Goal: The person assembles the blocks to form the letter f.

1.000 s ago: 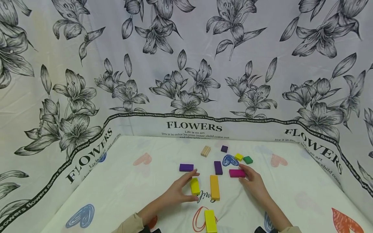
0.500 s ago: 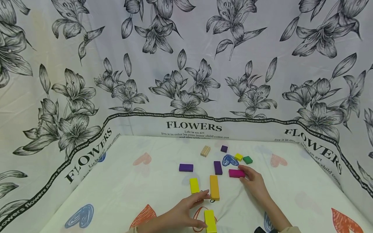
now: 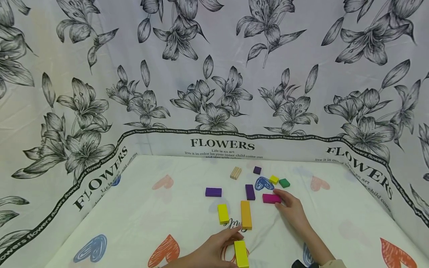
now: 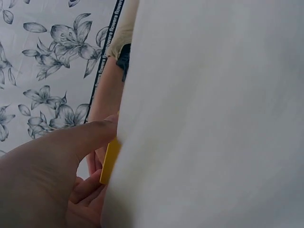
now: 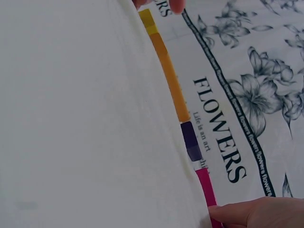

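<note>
In the head view my left hand [image 3: 219,247] is at the near yellow block [image 3: 241,254], thumb by its left side and fingers reaching past its far end. The left wrist view has that block's yellow edge [image 4: 109,161] between thumb and fingers. Farther right, my right hand [image 3: 293,208] pinches the right end of a magenta block [image 3: 270,198] lying on the cloth. Its thumb [image 5: 228,213] is against the magenta block [image 5: 206,186] in the right wrist view. An orange block [image 3: 246,215] and a second yellow block [image 3: 223,214] lie between the hands.
Two purple blocks [image 3: 213,192] lie beyond the yellow and orange ones. Farther back are a striped wooden piece [image 3: 235,172], a small purple block [image 3: 257,170], a small yellow block [image 3: 274,179] and a green block [image 3: 284,182]. A flower-printed curtain [image 3: 221,111] stands behind.
My left hand has left the farther yellow block and come down and right to the near yellow one. My right hand stays at the magenta block. The blocks lie as before.
</note>
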### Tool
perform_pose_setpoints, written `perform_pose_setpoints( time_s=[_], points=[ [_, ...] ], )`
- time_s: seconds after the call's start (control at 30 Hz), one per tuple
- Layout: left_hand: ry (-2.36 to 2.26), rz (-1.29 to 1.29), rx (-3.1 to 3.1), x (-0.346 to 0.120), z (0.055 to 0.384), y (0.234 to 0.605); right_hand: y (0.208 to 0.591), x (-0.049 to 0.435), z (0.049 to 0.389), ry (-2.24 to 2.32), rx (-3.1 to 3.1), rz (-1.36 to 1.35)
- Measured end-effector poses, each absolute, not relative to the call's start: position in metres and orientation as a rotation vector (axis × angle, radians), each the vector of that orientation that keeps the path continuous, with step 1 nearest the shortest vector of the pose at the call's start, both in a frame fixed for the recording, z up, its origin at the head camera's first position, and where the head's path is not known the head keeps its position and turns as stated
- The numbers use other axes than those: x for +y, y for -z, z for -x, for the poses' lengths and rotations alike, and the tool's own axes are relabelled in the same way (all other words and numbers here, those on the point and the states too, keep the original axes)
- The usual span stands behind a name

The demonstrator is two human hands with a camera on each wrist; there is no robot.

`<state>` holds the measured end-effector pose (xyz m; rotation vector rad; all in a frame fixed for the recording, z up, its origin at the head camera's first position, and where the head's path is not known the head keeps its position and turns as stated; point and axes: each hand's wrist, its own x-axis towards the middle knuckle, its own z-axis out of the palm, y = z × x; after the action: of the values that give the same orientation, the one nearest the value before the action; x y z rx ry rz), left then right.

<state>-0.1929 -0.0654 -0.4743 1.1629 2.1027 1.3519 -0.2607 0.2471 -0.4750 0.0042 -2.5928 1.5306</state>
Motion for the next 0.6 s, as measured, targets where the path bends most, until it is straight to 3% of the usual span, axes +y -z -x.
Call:
perform_pose_setpoints(
  time_s=[0.6],
  points=[
    [-1.333, -1.021, 2.247, -0.0633, 0.1847, 0.4724, 0.4764, 0.2481, 0.2631, -1.508, -2.612, 0.006]
  ],
)
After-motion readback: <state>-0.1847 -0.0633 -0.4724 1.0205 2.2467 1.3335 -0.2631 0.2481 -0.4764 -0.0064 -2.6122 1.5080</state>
